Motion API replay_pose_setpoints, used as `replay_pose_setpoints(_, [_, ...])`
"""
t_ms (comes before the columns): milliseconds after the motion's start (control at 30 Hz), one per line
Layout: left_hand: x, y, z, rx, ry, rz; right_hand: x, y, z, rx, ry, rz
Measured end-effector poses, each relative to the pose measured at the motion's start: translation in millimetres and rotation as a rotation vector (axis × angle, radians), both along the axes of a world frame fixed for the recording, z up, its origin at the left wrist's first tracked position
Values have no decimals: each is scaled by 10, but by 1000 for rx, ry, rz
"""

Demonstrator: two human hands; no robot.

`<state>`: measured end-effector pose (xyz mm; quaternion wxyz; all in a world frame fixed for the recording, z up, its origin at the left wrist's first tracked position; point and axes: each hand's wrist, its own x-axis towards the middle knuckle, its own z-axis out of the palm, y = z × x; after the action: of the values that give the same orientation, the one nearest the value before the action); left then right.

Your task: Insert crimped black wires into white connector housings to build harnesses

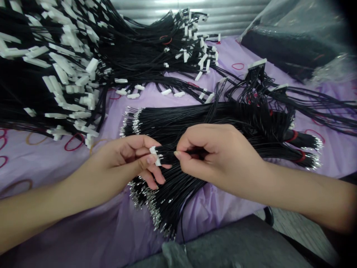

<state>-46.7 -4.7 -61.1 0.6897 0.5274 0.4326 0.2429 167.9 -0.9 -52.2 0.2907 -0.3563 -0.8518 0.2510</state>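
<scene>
Between thumb and fingers, my left hand (139,158) pinches a small white connector housing (156,156). Silver wire ends show at the right face of the housing; how deep they sit in it I cannot tell. Just to its right, my right hand (214,152) is closed, thumb and forefinger pressed together on thin black wire (169,152). Both hands hover over a thick bundle of black wires (178,115) with silver crimped terminals (153,212) at their left ends. The hands hide the middle of that bundle.
A big heap of black cables with white connectors (65,67) fills the left, another (192,48) the back. Wired connectors (256,65) lie at right, near a clear plastic bag (301,37). Rubber bands (74,142) dot the purple cloth (223,197).
</scene>
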Motion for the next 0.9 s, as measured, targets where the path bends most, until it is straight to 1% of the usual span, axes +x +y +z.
replay_pose_setpoints(200, [21,0,48,-25,-2,24,1,1,-1,25,-15,-13])
replay_pose_setpoints(467, [6,7,19,-3,27,6,6,2,-24,38,16,27])
replay_pose_setpoints(900, [-3,-6,-10,60,29,-10,-13,1,-31,39,44,0])
